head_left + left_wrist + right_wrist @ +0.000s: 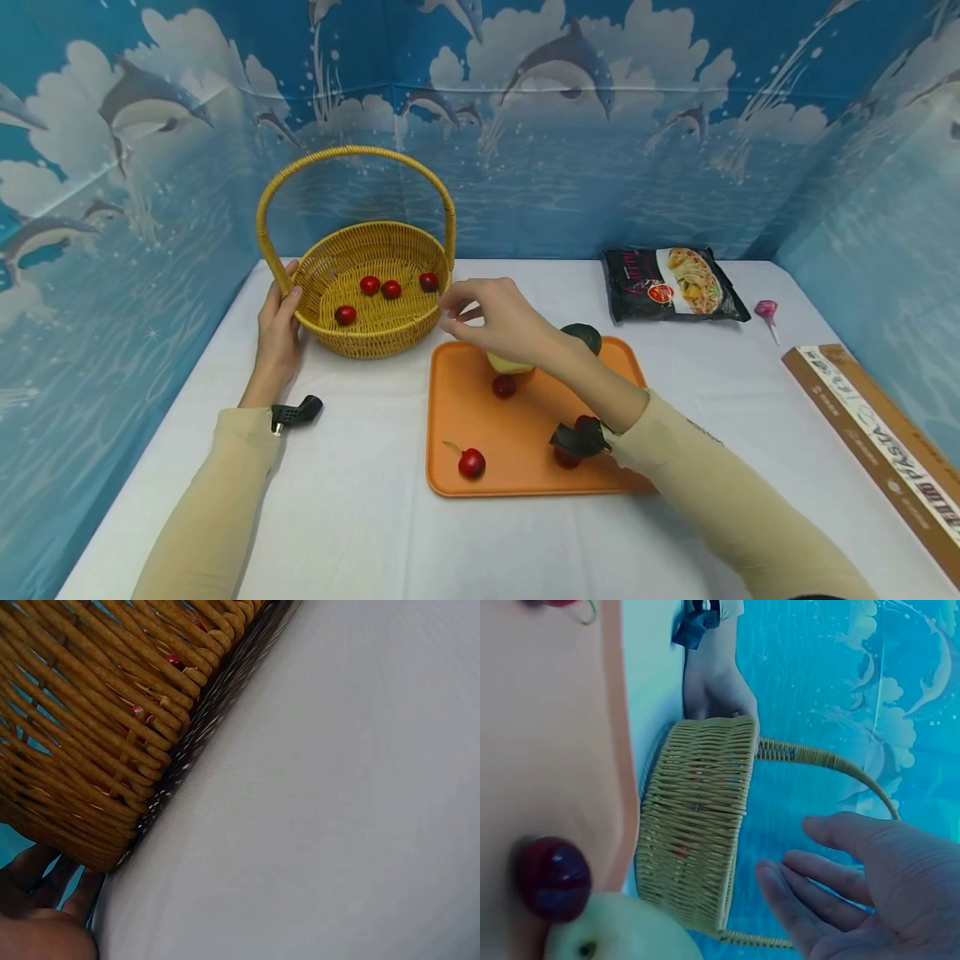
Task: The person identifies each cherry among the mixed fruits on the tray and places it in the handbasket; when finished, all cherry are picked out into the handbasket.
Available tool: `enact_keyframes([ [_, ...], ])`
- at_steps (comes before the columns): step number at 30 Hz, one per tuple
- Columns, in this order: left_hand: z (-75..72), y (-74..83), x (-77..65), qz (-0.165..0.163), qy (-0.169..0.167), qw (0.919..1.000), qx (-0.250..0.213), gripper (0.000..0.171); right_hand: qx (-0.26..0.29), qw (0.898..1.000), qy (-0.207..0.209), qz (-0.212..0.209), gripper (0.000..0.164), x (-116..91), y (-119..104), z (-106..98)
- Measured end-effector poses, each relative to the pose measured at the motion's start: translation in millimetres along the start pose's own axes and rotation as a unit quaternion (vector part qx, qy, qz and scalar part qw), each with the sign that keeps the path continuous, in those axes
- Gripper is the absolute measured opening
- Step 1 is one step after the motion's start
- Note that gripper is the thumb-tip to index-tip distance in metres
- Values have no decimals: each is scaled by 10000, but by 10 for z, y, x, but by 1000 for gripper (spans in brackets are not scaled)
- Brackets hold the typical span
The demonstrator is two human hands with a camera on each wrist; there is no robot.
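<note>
Head: basket (363, 343), ten o'clock of tray (517, 433), holds four cherries (391, 289), left hand (277, 333) grips its nine-o'clock rim, right hand (501, 315) hovers near three; left wrist: fingers (84, 891) meet basket, seven o'clock; right wrist: fingers (787, 900) loosely apart from thumb.

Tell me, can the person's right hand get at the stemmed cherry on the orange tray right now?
Probably yes: the right hand looks empty, and the stemmed cherry lies uncovered near the near-left corner of the orange tray, with nothing seen blocking it.

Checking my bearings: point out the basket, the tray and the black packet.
Basket (365, 344), head view: woven front wall.
Tray (519, 432), head view: bare middle.
Black packet (669, 285), head view: printed front.
</note>
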State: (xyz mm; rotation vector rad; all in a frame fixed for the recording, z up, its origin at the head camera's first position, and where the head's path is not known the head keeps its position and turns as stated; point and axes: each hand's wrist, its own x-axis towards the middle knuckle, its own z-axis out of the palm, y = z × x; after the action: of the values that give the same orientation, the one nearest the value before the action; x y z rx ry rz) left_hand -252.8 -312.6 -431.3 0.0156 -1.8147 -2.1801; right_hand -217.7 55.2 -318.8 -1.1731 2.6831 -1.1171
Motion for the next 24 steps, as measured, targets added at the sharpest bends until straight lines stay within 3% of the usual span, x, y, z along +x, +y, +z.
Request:
enact_keyframes([
  [10,-17,22,-20,-66,67,9999,-42,52,-38,9994,-276,217,23,-334,34,-14],
  [24,7,15,-3,75,-34,10000,-11,52,63,9996,-271,-19,23,-709,59,114],
])
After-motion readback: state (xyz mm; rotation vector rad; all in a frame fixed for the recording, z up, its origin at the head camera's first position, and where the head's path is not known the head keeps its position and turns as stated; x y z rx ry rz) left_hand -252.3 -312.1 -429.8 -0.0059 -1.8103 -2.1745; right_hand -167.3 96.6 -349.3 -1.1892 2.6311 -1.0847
